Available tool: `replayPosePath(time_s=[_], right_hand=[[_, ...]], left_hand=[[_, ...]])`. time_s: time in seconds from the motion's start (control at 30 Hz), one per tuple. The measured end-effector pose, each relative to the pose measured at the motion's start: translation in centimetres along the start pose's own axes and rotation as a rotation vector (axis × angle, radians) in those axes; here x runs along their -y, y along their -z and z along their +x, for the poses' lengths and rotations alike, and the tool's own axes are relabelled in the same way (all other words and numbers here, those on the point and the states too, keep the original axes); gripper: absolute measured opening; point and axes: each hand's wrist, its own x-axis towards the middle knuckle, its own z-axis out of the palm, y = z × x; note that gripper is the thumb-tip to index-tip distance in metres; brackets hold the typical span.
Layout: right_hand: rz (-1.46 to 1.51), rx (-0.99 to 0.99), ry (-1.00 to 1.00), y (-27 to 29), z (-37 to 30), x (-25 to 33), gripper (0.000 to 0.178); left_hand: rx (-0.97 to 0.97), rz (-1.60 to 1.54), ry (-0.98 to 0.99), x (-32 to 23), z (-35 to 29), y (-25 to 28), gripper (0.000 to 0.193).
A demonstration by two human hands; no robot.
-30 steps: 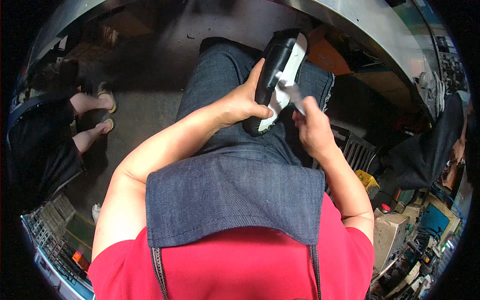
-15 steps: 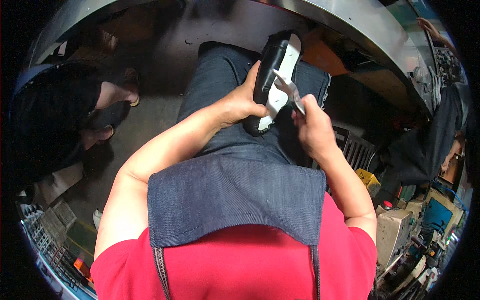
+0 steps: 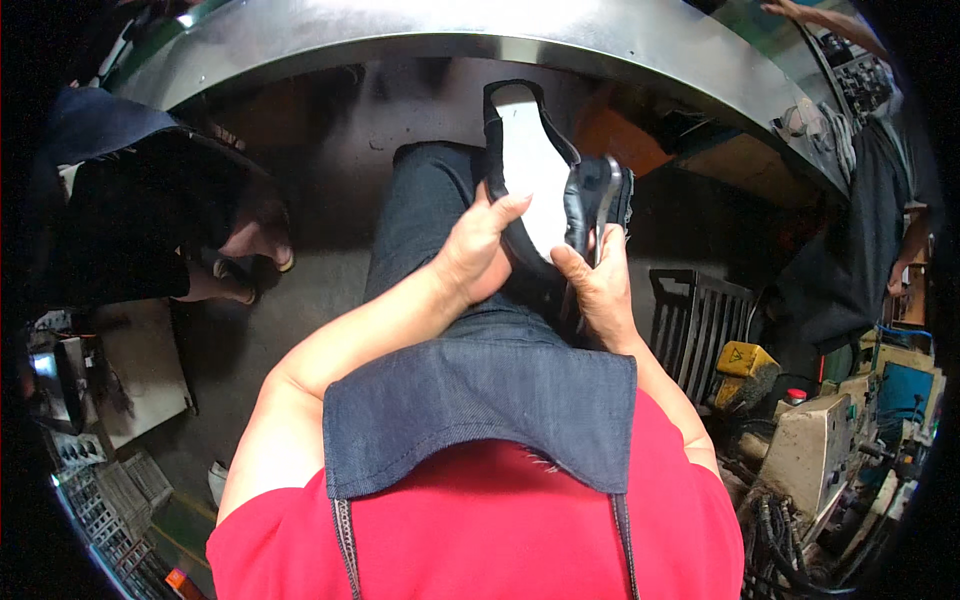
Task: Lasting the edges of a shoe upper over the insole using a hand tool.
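Over my lap, a black leather shoe upper with a white sole face (image 3: 530, 150) is tilted, its sole side up and its far end toward the metal bench. My left hand (image 3: 480, 245) grips it by the left side, thumb lying on the white face. My right hand (image 3: 603, 285) is closed at the shoe's near right edge, thumb pressing there. From that same hand a metal pair of pliers (image 3: 608, 195) points away from me alongside the shoe, clear of the white face. The fingers beneath the shoe and the pliers' handles are mostly hidden.
A metal bench (image 3: 420, 28) curves across the far side. To the right stand a dark slatted crate (image 3: 700, 320), a yellow box (image 3: 745, 362) and a machine with a red button (image 3: 795, 396). People stand at far left and right. My denim apron (image 3: 480, 400) covers my front.
The shoe has turned, so its white face now shows fully. The pliers have come off that face to the right edge, and my right thumb now touches the shoe. My view has shifted.
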Motion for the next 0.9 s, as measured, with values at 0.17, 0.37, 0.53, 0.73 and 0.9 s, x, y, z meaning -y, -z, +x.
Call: replayPosePath(time_s=[0.17,0.37,0.53,0.73,0.9], right_hand=[[-0.177,-0.072,0.103,4.4,0.3,5.9,0.049],[-0.138,0.264,0.314,8.6,5.9,9.6,0.050],[-0.100,0.282,0.192,7.8,10.2,5.9,0.037],[-0.782,-0.053,0.153,8.4,9.5,6.3,0.022],[0.099,0.416,-0.373,7.4,3.3,4.3,0.052]], left_hand=[[0.222,0.607,0.491,-2.6,-2.7,-0.6,0.043],[0.355,1.511,-0.840,-8.7,-2.0,-3.2,0.071],[0.468,1.104,0.012,-3.7,3.6,0.1,0.080],[0.126,1.187,-0.086,-1.4,4.6,0.9,0.071],[0.080,1.100,-0.062,0.0,5.9,2.6,0.076]])
